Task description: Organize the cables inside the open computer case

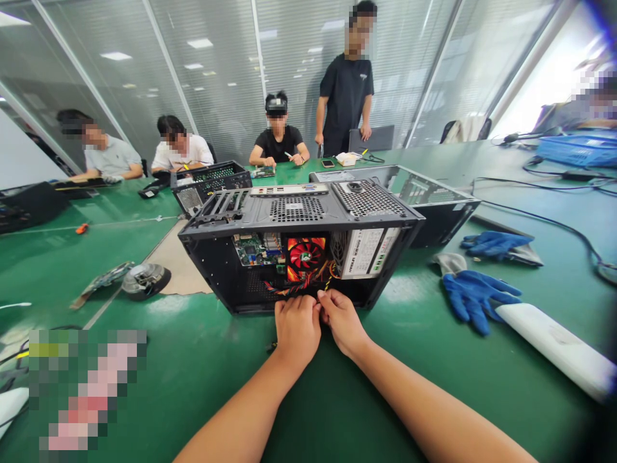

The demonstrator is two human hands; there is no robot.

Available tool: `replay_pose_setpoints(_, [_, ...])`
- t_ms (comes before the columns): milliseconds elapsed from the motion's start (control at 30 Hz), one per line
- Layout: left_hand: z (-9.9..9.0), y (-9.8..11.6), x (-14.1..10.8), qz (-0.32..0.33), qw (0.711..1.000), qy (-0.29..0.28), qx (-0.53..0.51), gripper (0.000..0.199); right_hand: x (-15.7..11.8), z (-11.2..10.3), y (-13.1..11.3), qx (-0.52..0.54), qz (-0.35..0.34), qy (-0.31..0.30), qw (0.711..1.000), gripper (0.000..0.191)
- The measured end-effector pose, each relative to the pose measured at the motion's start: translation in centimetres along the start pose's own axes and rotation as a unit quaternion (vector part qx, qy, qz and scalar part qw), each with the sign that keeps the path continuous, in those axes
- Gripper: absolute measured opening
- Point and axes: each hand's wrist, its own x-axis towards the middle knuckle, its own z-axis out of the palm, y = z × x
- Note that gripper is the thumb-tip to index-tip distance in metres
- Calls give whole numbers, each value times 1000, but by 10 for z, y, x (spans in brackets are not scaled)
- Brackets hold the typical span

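An open computer case [296, 222] lies in front of me with its uncovered side towards me. Inside it are a motherboard [253, 249], a red and black cooling fan [306, 255] and a white-labelled power supply [369, 253]. Coloured cables [294, 287] hang below the fan towards the case's lower edge. My left hand [297, 328] is closed at that edge, fingers curled over the cables; a dark cable end [272, 347] shows beside it. Thumb and fingers of my right hand [343, 321] pinch a yellow and black cable [328, 281], touching my left fingertips. The exact grip is partly hidden.
Blue work gloves [475, 296] and a white oblong object [554, 344] lie at right. Another case [429, 212] stands behind mine. Cardboard [180, 273] and a round metal part [146, 281] are at left. Several people sit or stand across the green table [202, 386].
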Motion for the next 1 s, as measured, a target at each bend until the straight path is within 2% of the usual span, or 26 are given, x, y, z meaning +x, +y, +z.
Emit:
replay_pose_setpoints(400, [0,-1,0,-7,1000,-4,-2,12,0,0,1,-19,-11,4,1000,45])
replay_pose_setpoints(867, [3,-3,0,-12,1000,-6,-11,11,-1,0,-1,36,12,-7,999,39])
replay_pose_setpoints(1000, [3,-4,0,-14,1000,-1,-14,12,0,-1,1,11,3,-4,1000,39])
